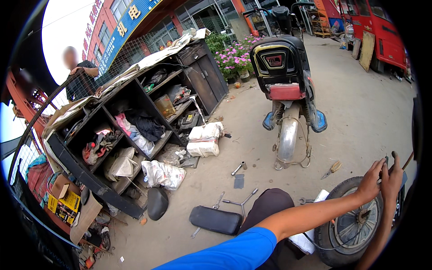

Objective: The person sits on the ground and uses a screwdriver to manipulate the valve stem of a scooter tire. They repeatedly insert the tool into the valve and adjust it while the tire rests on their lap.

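Observation:
My left hand [371,181] and my right hand [392,178] are close together at the right, above the tyre of a wheel [334,229]. The fingers of both are closed around something small and dark that I cannot make out. The wheel has a black tyre and a dusty grey metal hub, with a black cable [330,248] running across it. Beside the wheel is a white package [302,243], partly hidden by my left arm. A wrench [308,200] shows between my knee and the tyre.
An electric scooter [288,85] stands ahead. On the ground lie pliers [332,169], a three-armed socket wrench [243,202], a black seat pad [215,220] and a white bundle [204,139]. A cluttered dark shelf [105,180] fills the left; a person [81,74] leans behind it. A red vehicle [381,36] stands far right.

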{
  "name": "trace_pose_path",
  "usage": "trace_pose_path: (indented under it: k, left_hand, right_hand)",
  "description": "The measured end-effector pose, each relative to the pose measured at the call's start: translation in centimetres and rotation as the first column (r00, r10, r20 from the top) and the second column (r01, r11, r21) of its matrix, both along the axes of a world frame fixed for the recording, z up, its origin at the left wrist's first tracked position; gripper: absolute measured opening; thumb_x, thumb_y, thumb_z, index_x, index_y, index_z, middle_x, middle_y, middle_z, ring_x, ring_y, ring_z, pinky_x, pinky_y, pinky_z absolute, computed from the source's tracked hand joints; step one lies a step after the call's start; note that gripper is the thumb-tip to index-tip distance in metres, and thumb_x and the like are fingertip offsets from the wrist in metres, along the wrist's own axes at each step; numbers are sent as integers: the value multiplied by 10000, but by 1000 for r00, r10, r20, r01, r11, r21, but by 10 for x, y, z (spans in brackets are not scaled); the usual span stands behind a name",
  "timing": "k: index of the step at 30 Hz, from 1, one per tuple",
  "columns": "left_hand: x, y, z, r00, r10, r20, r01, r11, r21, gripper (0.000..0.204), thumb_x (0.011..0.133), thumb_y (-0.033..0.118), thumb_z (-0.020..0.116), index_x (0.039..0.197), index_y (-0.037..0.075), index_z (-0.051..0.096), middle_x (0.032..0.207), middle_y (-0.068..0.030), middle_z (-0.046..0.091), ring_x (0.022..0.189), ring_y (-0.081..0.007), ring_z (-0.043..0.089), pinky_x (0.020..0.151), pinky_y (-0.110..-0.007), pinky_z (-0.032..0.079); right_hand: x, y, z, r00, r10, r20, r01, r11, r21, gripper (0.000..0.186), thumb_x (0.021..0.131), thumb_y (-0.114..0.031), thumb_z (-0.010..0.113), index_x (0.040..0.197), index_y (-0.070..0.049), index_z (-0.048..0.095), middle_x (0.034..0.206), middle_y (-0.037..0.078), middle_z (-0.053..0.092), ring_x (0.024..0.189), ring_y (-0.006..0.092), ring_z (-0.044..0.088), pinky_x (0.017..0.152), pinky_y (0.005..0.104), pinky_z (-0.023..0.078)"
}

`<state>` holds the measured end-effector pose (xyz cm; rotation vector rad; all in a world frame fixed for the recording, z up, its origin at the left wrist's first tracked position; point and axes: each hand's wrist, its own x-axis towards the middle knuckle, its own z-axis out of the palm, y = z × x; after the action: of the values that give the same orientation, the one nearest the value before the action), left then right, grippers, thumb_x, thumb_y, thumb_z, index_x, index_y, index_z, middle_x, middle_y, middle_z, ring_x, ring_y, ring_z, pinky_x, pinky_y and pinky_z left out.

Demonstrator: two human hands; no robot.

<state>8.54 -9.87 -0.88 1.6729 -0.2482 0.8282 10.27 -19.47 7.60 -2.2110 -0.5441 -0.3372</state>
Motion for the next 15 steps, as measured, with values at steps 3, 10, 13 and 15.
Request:
trace_pose_path:
  k: [3,10,13,15]
  left_hand:
    - [10,-13,-1,1000,9,19,-9,1000,-14,536,794,-54,606,1312,-101,478,1220,-269,559,1191,-436,527,1009,-413,435]
    - [8,9,20,839,-487,-242,415,861,-295,208,981,108,573,1129,-36,600,907,-26,634,822,-92,570,778,-251,477]
    - [16,22,13,734,-674,-86,558,670,-489,183,989,132,572,1085,-21,604,877,-16,614,776,-85,547,741,-237,470]
    - [16,25,14,804,-586,-105,459,721,-519,169,984,125,586,1054,-29,588,866,-27,616,817,-108,578,755,-259,488]
  right_hand:
    - [43,-29,-44,979,68,195,-94,987,128,397,920,-109,596,1263,88,563,778,179,643,695,205,642,620,318,485]
    - [45,-63,-33,970,-94,226,90,996,26,297,933,-128,615,1129,94,631,853,171,646,745,254,623,698,351,481]
    - [32,-55,-16,978,98,185,-98,995,-8,221,899,-91,637,1013,98,646,808,160,628,721,249,605,689,354,469]
    - [16,-40,-8,994,109,21,-111,988,106,166,861,-48,646,955,88,639,754,127,598,709,224,591,687,347,470]
